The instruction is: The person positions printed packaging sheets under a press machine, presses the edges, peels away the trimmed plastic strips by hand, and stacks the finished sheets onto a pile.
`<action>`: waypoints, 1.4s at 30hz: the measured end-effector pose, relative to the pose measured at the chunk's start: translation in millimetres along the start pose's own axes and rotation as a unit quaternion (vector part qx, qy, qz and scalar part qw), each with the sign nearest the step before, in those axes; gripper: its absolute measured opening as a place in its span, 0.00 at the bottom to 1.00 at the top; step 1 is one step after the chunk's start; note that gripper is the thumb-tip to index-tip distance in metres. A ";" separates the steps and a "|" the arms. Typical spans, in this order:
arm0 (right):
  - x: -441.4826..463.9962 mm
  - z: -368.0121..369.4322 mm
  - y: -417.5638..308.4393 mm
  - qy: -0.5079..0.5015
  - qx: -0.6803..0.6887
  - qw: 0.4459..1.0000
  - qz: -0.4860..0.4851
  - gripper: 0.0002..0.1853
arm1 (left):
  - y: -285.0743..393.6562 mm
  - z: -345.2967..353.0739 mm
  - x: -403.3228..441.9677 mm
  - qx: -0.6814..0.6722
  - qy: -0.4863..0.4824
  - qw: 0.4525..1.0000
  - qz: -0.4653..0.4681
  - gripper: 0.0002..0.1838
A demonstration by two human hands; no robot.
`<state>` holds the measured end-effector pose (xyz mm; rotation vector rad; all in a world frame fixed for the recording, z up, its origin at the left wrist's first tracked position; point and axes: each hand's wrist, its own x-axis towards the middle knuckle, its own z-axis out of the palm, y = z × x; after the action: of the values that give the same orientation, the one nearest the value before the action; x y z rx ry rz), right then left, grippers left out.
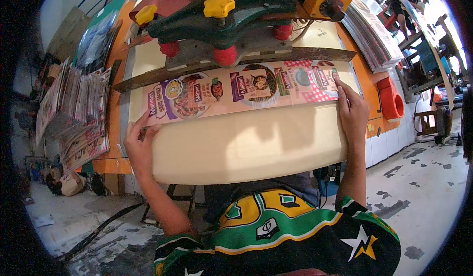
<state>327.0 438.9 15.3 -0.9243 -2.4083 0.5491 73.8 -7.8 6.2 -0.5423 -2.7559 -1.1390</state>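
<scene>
Along the printed sheet, a metal bar

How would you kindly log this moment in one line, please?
left hand: at printed sheet, left end | right hand: at right end | metal bar: along far edge

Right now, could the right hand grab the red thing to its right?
Probably yes: nothing visible blocks the right hand from the red thing, though that hand must leave the printed sheet.

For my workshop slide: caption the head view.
Left hand and right hand at opposite ends of a printed food-advert sheet before a yellow-knobbed machine.
</scene>
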 end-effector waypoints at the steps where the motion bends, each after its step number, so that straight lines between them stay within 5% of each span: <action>1: 0.3 1.7 4.6 0.003 -0.013 1.000 -0.009 0.17 | 0.1 1.0 -0.4 -0.001 0.000 1.000 0.000 0.30; 42: -0.9 1.3 1.4 0.012 -0.033 0.999 0.000 0.16 | -7.6 3.3 -0.2 -0.011 0.002 1.000 0.008 0.28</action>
<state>327.6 439.0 13.3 -0.9524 -2.4173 0.4587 71.3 -10.5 -1.2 -0.5634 -2.7342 -1.1665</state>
